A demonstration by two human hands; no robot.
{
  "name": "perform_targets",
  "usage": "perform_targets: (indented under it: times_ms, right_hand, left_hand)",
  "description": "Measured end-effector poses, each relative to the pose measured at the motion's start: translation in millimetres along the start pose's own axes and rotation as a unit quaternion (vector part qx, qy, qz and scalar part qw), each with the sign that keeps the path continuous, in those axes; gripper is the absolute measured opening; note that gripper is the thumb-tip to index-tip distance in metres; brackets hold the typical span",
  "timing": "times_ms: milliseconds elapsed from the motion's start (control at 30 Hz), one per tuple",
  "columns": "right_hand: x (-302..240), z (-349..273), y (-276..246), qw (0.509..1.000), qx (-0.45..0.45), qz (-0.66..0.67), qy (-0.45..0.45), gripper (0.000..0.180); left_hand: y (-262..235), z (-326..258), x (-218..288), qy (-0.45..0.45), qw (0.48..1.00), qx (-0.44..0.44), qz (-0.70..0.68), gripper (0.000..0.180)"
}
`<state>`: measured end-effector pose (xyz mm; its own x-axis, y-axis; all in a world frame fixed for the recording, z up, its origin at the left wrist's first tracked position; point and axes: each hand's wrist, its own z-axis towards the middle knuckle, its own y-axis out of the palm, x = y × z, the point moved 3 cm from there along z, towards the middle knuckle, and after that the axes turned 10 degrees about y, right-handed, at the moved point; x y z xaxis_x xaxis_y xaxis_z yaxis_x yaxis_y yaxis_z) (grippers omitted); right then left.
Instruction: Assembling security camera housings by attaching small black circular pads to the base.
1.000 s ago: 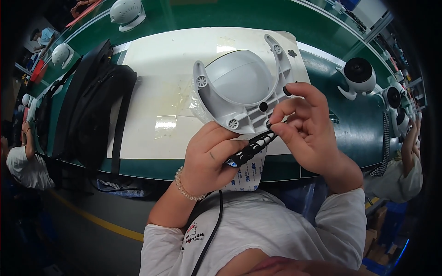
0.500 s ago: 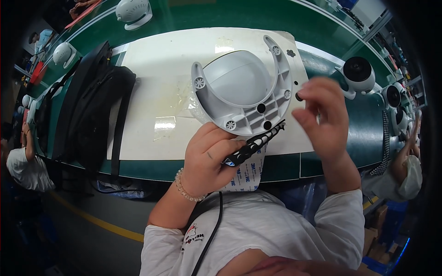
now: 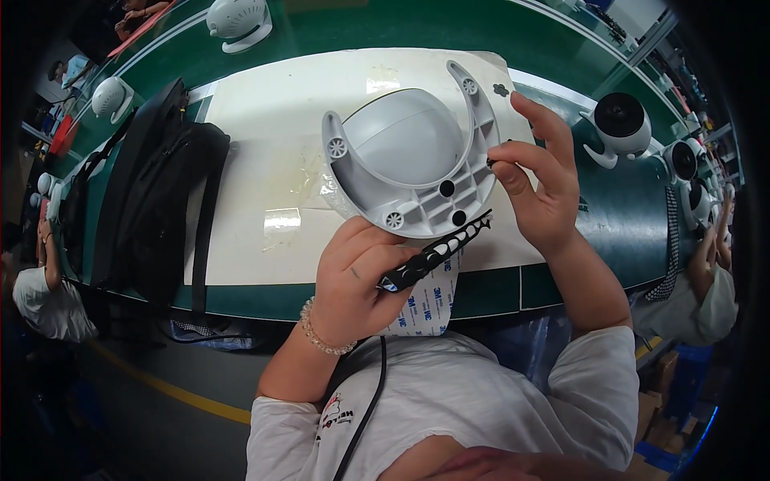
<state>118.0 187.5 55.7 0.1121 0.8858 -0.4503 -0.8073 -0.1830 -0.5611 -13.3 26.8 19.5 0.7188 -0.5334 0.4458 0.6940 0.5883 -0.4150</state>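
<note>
A white plastic device with a domed body (image 3: 405,136) and a crescent-shaped ribbed base (image 3: 365,192) rests on the work surface, its underside facing up. Two black round pads (image 3: 447,189) sit on the base's near ribs, and open round sockets show at other spots. My left hand (image 3: 353,268) is closed on a sheet of black die-cut pads (image 3: 433,255), its fingertips against the near edge of the base. White printed backing paper (image 3: 433,303) hangs below the sheet. At the base's right side, my right hand (image 3: 541,180) pinches a small black pad (image 3: 491,163) against a rib.
A pale mat (image 3: 257,208) covers the green bench. Black bags (image 3: 172,184) lie on the left. A white device with a black round front (image 3: 622,124) stands at right, and another white device (image 3: 238,22) is at the far left. Other people work on both sides.
My right hand has moved left with the black pad, from beside the base onto its right side. The device and my left hand have shifted slightly left.
</note>
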Motion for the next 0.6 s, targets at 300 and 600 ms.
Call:
perform_targets:
  times_ms: [300, 600]
  right_hand:
    - [-6.7, -5.5, -7.5, 0.985, 0.022, -0.125, -0.116, 0.022]
    - [-20.1, -23.7, -3.3, 0.938, 0.001, -0.341, -0.069, 0.037]
  left_hand:
    - [1.2, -3.2, -1.5, -0.008, 1.0, 0.01, -0.006, 0.025]
    - [-1.2, 1.5, 2.0, -0.017, 1.0, 0.01, -0.004, 0.024]
